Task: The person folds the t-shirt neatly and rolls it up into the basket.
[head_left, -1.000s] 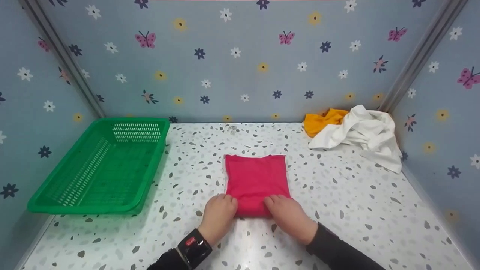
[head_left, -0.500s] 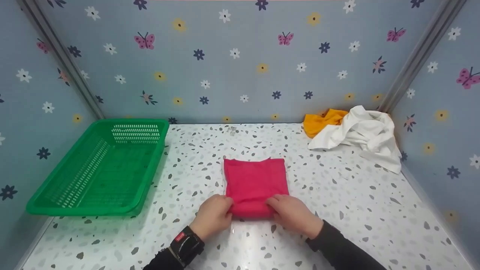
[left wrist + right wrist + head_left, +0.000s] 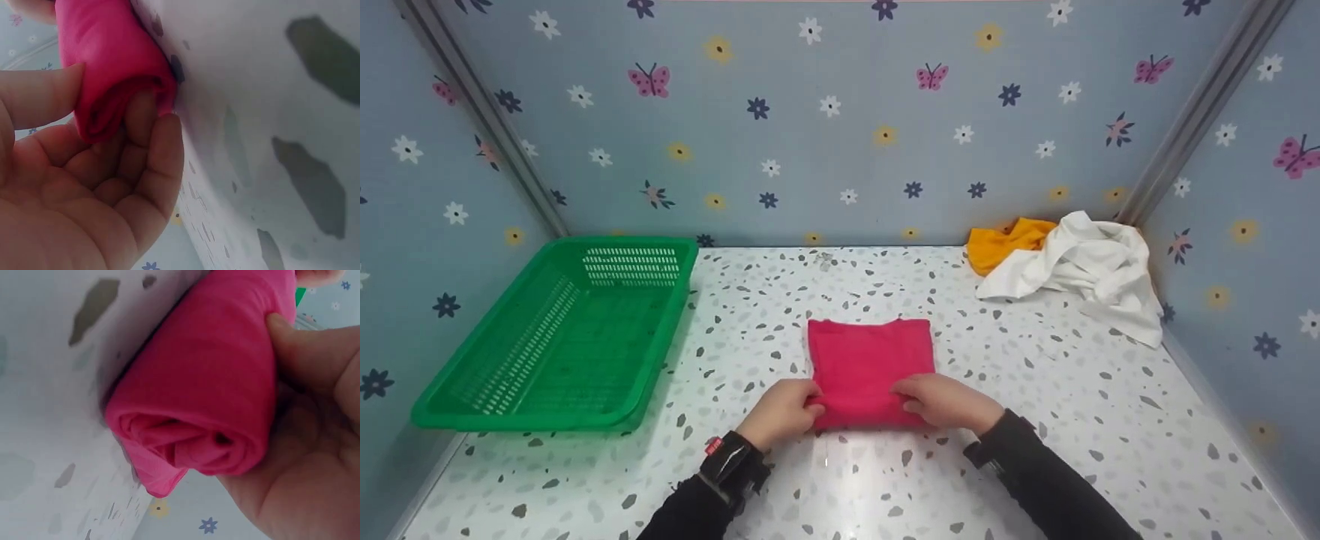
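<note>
A pink cloth (image 3: 871, 356) lies on the speckled tabletop, its near edge rolled into a thick roll while the far part stays flat. My left hand (image 3: 784, 411) pinches the roll's left end; in the left wrist view the thumb sits on the cloth (image 3: 112, 39) and some fingertips reach to its spiral end. At the other end my right hand (image 3: 951, 401) grips the roll between thumb and fingers. The right wrist view shows the layered spiral of the cloth (image 3: 191, 382), with a loose flap beneath it. Whether it is a garment I cannot tell.
To the left stands a green plastic basket (image 3: 664, 352) with slotted sides. A crumpled white cloth (image 3: 1099, 262) and an orange cloth (image 3: 997, 247) lie together in the back right corner. Flower-patterned walls (image 3: 840, 150) enclose the tabletop (image 3: 750, 300) at the back and sides.
Both hands have shifted slightly away from me, rolling the near edge of the pink cloth forward. Its flat part is shorter, and its far edge sits a little nearer.
</note>
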Demonstrator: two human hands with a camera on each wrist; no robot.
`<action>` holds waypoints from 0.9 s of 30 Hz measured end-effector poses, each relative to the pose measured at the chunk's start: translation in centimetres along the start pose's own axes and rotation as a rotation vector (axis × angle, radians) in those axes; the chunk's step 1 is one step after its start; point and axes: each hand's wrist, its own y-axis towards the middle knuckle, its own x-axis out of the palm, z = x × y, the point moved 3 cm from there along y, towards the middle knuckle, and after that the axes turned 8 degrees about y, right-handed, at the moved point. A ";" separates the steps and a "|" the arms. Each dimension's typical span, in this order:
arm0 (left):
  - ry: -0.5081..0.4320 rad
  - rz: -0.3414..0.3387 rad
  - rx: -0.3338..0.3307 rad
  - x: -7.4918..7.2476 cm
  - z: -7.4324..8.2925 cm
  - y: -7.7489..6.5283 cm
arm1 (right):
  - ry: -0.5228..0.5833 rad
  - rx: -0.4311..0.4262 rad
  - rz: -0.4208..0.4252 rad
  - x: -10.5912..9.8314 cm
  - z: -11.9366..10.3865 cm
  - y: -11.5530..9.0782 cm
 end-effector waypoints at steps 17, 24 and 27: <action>-0.041 -0.058 -0.145 -0.3 -0.6 1.3 | 0.150 0.042 -0.058 -0.5 1.8 1.3; -0.016 -0.046 -0.155 -0.2 -0.4 1.5 | 0.068 -0.002 0.023 -0.1 1.3 0.8; -0.004 -0.048 -0.168 -0.1 -0.3 1.5 | 0.019 -0.029 0.079 0.2 1.0 0.5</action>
